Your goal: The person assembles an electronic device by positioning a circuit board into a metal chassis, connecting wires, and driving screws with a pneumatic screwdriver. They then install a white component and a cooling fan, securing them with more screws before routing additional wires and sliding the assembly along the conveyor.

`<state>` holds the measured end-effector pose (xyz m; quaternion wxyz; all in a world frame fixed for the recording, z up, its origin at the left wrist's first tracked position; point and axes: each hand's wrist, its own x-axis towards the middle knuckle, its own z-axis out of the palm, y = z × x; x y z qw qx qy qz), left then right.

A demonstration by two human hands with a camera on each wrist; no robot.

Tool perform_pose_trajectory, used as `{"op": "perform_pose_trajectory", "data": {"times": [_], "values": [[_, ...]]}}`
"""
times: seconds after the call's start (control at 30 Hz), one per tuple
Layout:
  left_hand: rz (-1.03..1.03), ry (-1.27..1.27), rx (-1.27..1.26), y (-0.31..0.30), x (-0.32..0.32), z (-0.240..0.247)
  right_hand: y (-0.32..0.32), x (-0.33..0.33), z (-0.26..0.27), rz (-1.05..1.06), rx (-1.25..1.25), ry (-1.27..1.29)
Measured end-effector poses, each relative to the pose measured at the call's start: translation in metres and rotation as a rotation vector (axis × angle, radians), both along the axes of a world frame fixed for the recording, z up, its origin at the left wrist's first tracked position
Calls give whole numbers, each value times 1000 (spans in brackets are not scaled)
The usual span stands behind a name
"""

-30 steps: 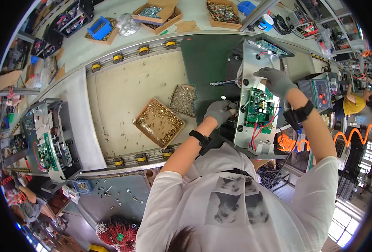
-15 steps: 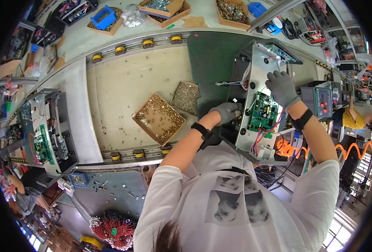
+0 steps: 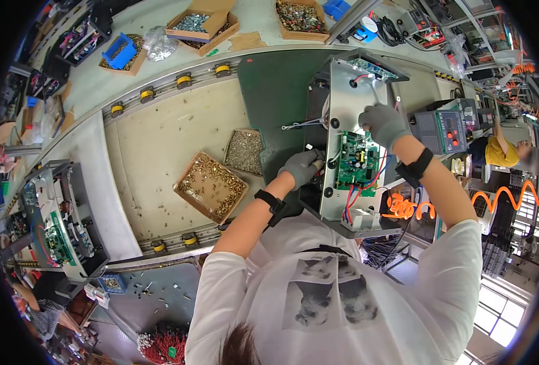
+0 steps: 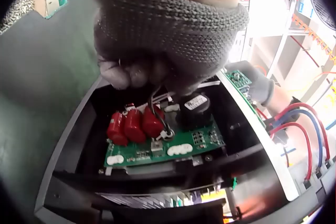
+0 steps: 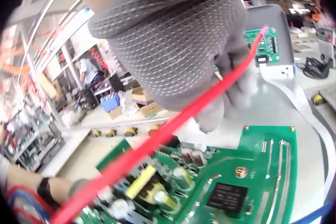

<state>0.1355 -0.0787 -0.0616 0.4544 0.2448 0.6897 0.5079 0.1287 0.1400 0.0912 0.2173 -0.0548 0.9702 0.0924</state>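
Note:
An open metal chassis with a silver panel [image 3: 343, 100] stands in front of the person. A green circuit board [image 3: 357, 159] with red and blue wires is on the panel. The gloved left hand [image 3: 301, 168] reaches into the chassis's left side; in the left wrist view this hand [image 4: 163, 40] has curled fingers, with a black wire [image 4: 152, 103] running from them to a board with red components [image 4: 134, 126]. Bent fingers of the right hand [image 3: 384, 125] are over the panel beside the board's upper edge. In the right wrist view that hand [image 5: 178, 40] hides whatever its fingertips may touch.
Left of the chassis lie a box of brass parts [image 3: 210, 187] and a tray of small silver parts [image 3: 244, 151]. A second chassis [image 3: 62, 222] is at the far left. A grey control unit [image 3: 443, 131] and orange coiled hose [image 3: 403, 207] are on the right.
The head view has shifted, moving the scene sideways. My right hand has come down closer to the board's upper edge, its fingers more bent. My left hand remains at the chassis's left side.

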Motion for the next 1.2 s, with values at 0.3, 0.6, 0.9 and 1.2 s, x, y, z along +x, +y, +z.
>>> {"op": "perform_pose_trajectory", "data": {"times": [0.3, 0.6, 0.9, 1.2], "values": [[52, 79, -77, 5, 9, -11, -1, 5, 0, -450, -264, -67], [62, 160, -9, 2, 8, -6, 30, -3, -6, -966, -756, -391], [31, 164, -48, 0, 5, -2, 48, -13, -11, -847, -717, -566], [-6, 139, -30, 1, 4, -7, 12, 4, -6, -939, -750, -231]]}}
